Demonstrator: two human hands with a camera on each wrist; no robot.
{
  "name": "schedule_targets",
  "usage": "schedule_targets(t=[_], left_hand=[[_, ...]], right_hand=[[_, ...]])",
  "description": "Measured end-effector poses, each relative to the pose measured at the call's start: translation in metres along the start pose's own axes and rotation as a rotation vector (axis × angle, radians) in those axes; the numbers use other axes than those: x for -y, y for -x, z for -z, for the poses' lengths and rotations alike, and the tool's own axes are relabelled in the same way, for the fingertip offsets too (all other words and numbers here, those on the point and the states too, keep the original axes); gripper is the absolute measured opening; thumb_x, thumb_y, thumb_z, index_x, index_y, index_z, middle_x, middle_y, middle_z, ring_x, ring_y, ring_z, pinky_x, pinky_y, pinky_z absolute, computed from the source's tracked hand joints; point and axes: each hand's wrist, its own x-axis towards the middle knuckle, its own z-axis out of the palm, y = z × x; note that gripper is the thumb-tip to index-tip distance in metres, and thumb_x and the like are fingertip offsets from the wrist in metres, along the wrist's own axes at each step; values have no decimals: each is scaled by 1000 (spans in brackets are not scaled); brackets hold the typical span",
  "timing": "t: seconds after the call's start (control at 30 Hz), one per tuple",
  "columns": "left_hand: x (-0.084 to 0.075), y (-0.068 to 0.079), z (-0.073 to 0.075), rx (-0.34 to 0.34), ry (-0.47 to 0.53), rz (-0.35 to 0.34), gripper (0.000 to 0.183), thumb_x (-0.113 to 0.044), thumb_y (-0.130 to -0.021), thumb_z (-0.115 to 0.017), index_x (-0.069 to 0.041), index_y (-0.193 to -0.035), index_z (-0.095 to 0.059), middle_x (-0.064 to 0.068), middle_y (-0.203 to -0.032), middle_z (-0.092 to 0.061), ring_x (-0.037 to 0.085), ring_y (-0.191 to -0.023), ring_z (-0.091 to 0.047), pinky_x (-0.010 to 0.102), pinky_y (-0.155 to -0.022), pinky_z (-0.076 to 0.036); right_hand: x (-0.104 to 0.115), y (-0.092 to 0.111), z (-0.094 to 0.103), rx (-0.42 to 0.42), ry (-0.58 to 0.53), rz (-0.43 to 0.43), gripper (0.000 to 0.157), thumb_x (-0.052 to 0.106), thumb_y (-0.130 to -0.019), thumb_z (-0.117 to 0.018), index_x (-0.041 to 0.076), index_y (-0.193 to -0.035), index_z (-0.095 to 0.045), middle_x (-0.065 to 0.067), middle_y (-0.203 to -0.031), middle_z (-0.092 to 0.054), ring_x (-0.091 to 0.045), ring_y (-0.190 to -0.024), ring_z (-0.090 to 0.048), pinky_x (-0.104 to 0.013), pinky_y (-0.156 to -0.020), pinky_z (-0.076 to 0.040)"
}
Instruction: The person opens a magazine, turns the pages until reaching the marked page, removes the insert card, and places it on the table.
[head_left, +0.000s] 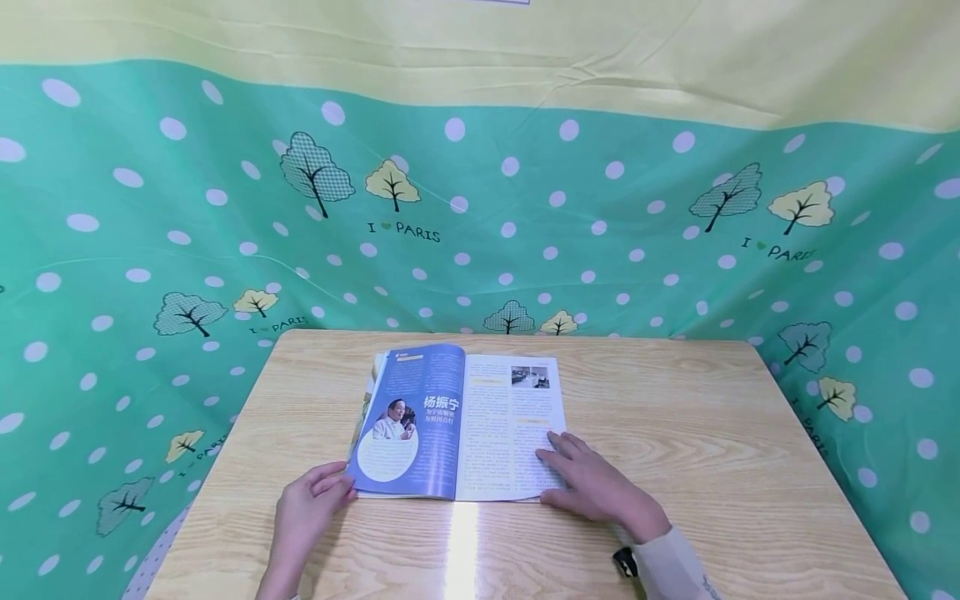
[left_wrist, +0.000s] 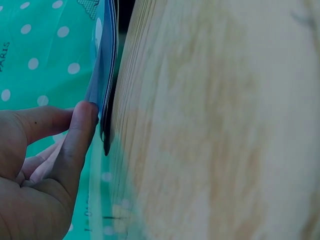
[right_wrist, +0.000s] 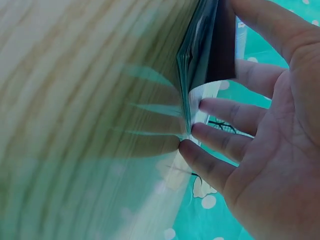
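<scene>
An open magazine (head_left: 487,475) lies on the wooden table, its left page blue with a photo of a person and its right page white with columns of text. My left hand (head_left: 303,510) pinches the lower left corner of the blue page. In the left wrist view, that hand's thumb (left_wrist: 82,117) presses against the page edge and the other fingers curl behind. On the opposite side, my right hand (head_left: 592,483) rests at the lower right edge of the white page, fingers spread. Seen from the right wrist, its fingers (right_wrist: 225,115) reach along the magazine's edge, fairly straight.
The light wood table (head_left: 712,442) extends around the magazine, with a bright glare strip in front of it. Behind and at both sides hangs a green polka-dot cloth (head_left: 525,183) with printed trees. A black band (head_left: 625,562) is by the right sleeve (head_left: 671,562).
</scene>
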Motion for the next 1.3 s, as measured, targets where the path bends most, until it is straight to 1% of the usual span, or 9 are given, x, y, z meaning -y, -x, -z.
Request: schedule_targets(t=[0.17,0.27,0.37,0.47,0.6,0.8,0.93,1.13,1.3], left_hand=[[-1,0,1,-11,-58,-4,41,-21,-95,-69,0,-130,-62,12,-107,-74,22,-95,-72,17,-77,-56],[-2,1,3,-33,-105,-18,46,-33,-95,-71,-4,-130,-64,11,-114,-72,26,-107,-68,28,-91,-51],[-5,2,3,-59,-133,-52,47,-36,-95,-71,-6,-130,-64,8,-116,-72,28,-111,-66,36,-97,-51],[-9,2,1,-78,-127,-93,44,-33,-95,-71,-5,-129,-65,9,-116,-72,27,-109,-68,26,-91,-55],[-16,1,-3,-73,-57,-116,43,-29,-94,-73,-3,-127,-65,13,-119,-70,24,-106,-69,13,-82,-55],[-28,1,-18,-32,61,-196,39,-19,-91,-77,2,-122,-67,17,-117,-70,15,-100,-70,14,-83,-55],[-39,3,-30,12,85,-246,39,-19,-90,-77,2,-122,-67,16,-117,-70,21,-103,-70,17,-84,-56],[-51,4,-54,132,118,-312,38,-15,-90,-77,3,-122,-66,17,-118,-69,29,-107,-68,21,-89,-56],[-60,5,-70,200,167,-372,35,-6,-90,-76,6,-121,-65,19,-116,-69,30,-107,-68,24,-91,-56]], right_hand=[[-5,0,2,-53,-23,9,47,33,-101,-62,6,-138,-59,-18,-147,-48,-38,-139,-40,-54,-114,-36],[-6,-1,1,-106,-38,-36,46,33,-101,-62,6,-138,-59,-16,-143,-52,-34,-135,-45,-51,-113,-39],[-6,-1,2,-177,-43,-68,49,35,-100,-63,8,-140,-57,-13,-142,-54,-31,-133,-48,-48,-112,-41],[-6,-2,3,-250,-47,-86,52,37,-98,-65,9,-141,-55,-11,-141,-54,-30,-133,-48,-48,-111,-42],[-5,-4,3,-326,-52,-147,61,42,-96,-67,6,-143,-53,-17,-142,-53,-35,-132,-48,-55,-109,-43],[-3,-8,2,-362,-26,-272,71,58,-94,-61,3,-138,-57,-19,-135,-59,-39,-125,-54,-58,-102,-47],[0,-9,1,-364,-38,-232,65,57,-95,-61,5,-134,-62,-17,-134,-61,-36,-126,-54,-56,-104,-47],[8,-13,-3,-390,-37,-138,50,40,-96,-68,7,-133,-62,-13,-134,-61,-31,-126,-55,-50,-105,-48],[15,-18,-4,-433,-13,-55,51,33,-93,-74,7,-135,-61,-11,-135,-60,-28,-127,-54,-46,-106,-48]])
